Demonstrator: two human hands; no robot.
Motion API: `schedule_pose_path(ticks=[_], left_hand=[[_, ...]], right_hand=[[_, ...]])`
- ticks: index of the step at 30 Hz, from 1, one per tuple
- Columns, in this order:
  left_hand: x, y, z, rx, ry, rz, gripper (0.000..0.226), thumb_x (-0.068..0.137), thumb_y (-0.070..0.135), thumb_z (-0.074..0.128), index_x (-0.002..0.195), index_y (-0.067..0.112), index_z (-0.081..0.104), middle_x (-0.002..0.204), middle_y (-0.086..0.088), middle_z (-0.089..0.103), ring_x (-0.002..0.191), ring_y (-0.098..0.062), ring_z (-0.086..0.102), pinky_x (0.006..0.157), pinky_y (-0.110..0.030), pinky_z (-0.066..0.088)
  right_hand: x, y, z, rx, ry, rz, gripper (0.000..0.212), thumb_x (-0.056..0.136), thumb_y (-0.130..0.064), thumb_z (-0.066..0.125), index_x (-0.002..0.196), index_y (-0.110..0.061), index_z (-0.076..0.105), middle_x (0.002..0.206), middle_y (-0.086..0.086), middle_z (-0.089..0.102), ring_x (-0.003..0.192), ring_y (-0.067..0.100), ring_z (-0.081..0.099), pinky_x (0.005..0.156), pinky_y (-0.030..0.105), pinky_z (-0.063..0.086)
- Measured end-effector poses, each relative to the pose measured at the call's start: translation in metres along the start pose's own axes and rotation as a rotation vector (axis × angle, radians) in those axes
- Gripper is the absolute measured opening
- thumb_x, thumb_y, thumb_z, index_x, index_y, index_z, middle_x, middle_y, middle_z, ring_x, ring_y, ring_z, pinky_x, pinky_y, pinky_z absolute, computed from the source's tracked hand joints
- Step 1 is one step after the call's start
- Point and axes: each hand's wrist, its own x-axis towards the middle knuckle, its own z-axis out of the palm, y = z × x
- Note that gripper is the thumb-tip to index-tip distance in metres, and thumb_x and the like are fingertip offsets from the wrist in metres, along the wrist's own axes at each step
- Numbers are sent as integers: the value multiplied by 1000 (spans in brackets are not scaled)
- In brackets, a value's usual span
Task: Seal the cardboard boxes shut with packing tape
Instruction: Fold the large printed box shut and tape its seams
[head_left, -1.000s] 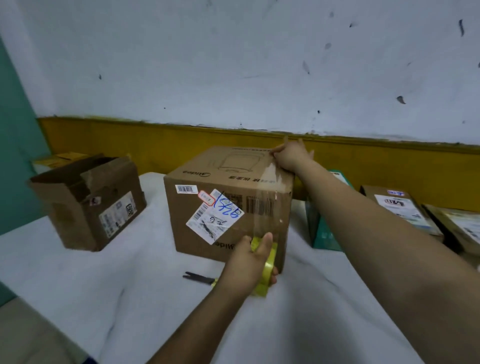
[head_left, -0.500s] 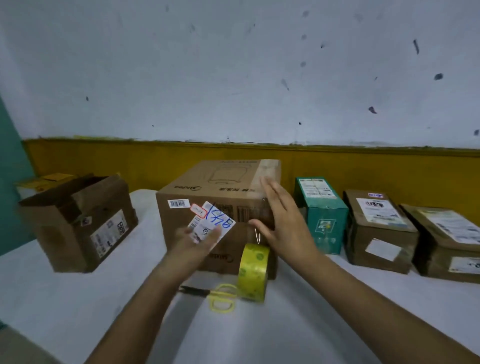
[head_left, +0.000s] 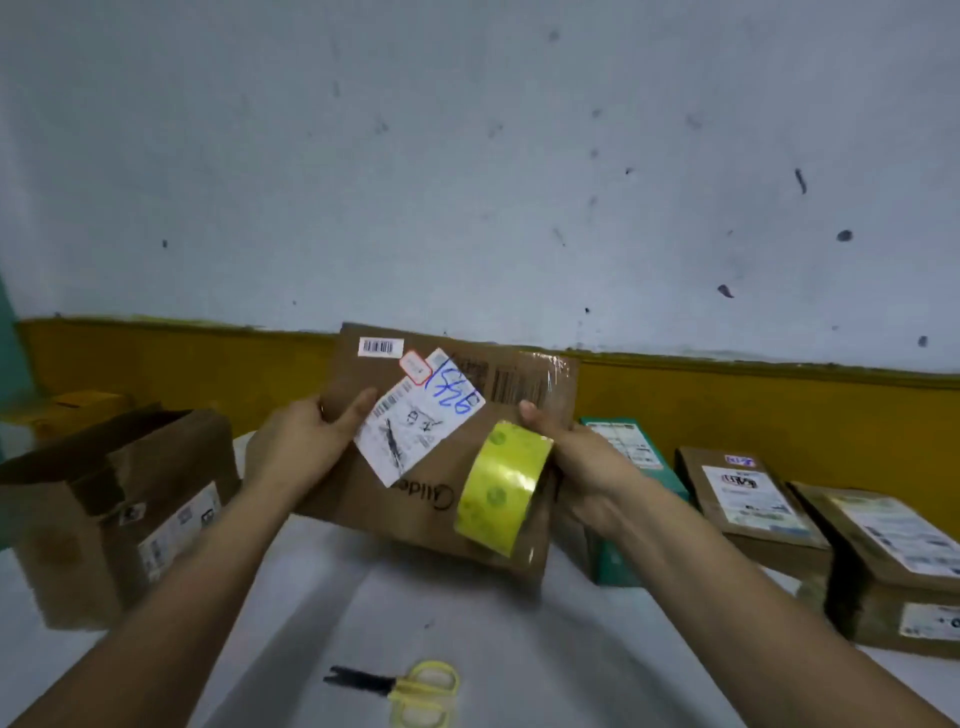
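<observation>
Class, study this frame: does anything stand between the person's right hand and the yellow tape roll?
Nothing visible does. The yellow tape roll sits against the face of the cardboard box, right beside the right hand, which grips the box's right edge. The scissors lie apart, nearer the camera.

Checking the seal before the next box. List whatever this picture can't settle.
- Head view: only the labelled face of the held box shows; its flap seams are turned away.
- Right hand: its fingers hide behind the box and tape roll; whether they hold the roll is unclear.
- Shipping label print: too blurred.
- Rightmost parcel: cut by the right edge.
</observation>
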Motion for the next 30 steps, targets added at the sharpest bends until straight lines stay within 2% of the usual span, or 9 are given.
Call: schedule_pose_path(ticks=[2,4,8,11,14,18,22,26,30], left_hand=[[41,27,-27,54,-9,54,79,72,92,36,74,17,63,76,-4,67,73,-25,63,59,-32,44],[79,51,-42,149,-75,77,83,70,94,37,78,18,68,81,-3,69,75,-23,63,63,-31,47],[115,68,-9,304,-412,58,95,72,94,34,105,14,73,112,-10,70,95,-27,65,80,-35,52],[110,73,26,312,-394,16,78,85,79,41,102,10,72,115,-11,69,99,-27,64,76,-33,48],[94,106,37,-62,-202,106,60,96,61,44,94,8,71,101,-11,70,96,-27,65,78,-33,45],[50,162,20,-938,-671,-104,61,92,65,49,101,7,68,90,-11,76,90,-27,73,92,-40,54],[19,176,-8,-928,-608,-43,41,88,48,68,99,9,68,67,-3,72,67,-18,71,86,-39,59],[-28,158,-56,-1047,-599,-79,29,91,40,67,73,17,66,53,2,61,43,-10,58,46,-19,49],[-100,89,-42,-656,-568,-73,59,84,65,61,76,7,67,65,-13,64,58,-25,62,65,-33,53]], right_hand=[[3,-34,16,42,-38,57,34,96,-27,60,116,-1,67,111,19,71,106,32,68,98,46,52],[11,-61,23,-182,74,15,34,99,-31,54,114,-3,66,106,17,72,98,31,68,85,39,56],[53,-86,7,-658,395,-126,89,92,-36,61,156,-8,6,161,18,14,145,38,22,116,45,29],[91,-76,-18,-598,285,-23,131,50,-57,82,156,-25,13,156,9,34,132,37,48,99,51,50],[136,-59,-50,-524,252,-39,103,44,-49,82,140,-34,48,138,7,56,108,34,65,83,48,59],[121,-64,-40,-437,232,-33,80,54,-39,80,131,-36,56,128,10,63,99,33,68,77,47,61],[104,-75,-30,-449,185,-14,56,84,-25,66,137,-15,51,121,16,65,98,34,67,79,45,60],[98,-82,-17,-637,254,40,38,92,-10,56,127,5,52,117,24,63,92,38,65,70,44,55],[83,-86,-5,-693,292,63,27,95,-13,58,117,3,54,105,18,56,88,31,56,70,38,47]])
